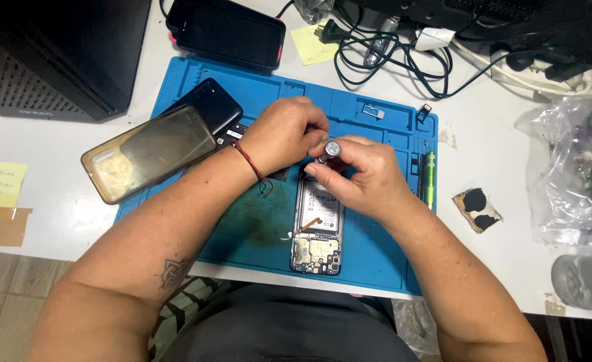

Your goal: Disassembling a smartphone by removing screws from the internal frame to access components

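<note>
Both hands are pinching a small silver screwdriver (327, 150), right hand (366, 177) wrapping the shaft, left hand (284, 134) closing fingertips on the cap. Right under that grip, an opened phone (318, 231) is lying on the blue mat (255, 228).

The scene is being viewed from a single head-worn camera, which is being aimed steeply downward and slightly forward. The blue work mat (255, 228) on the white table (490, 167) is being framed from close range, with the forearms being seen entering from below.
</note>
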